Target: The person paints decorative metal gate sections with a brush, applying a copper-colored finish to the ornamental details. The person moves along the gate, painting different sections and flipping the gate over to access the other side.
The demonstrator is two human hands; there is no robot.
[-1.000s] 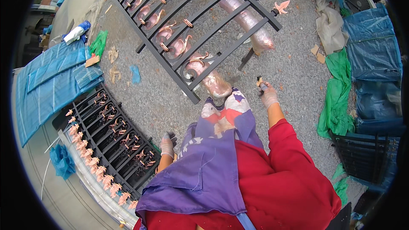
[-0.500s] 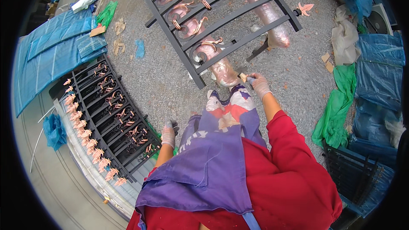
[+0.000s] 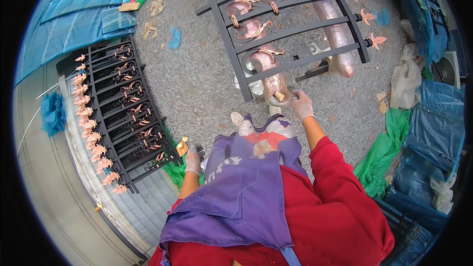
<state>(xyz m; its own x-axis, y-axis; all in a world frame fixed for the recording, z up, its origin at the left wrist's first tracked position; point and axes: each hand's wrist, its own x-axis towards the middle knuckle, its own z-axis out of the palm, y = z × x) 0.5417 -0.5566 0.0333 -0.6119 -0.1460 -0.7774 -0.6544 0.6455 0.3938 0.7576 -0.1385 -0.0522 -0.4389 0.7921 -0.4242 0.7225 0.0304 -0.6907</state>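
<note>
My right hand, in a pale thin glove, has its fingers curled by the near end of a plastic-wrapped roll; what they hold, if anything, is hidden. A small tan scrap shows against that roll end, just apart from the fingertips. Across the roll lies a black metal railing panel with copper-coloured scrolls and leaf-shaped tips. At my left side hangs my left hand, gloved, with darkened fingertips held loosely apart. A tan crumpled scrap appears just beyond it.
Stacked black railings with copper tips lie at the left. Blue sheeting covers a pile behind them. Another wrapped roll supports the panel's right side. Green plastic and blue-wrapped stacks line the right; tan scraps litter the gravelly ground.
The view has turned, so the panel sits further right. The tan scrap that was at my right fingertips now shows apart from them, against the roll end. A tan scrap has appeared by my left hand.
</note>
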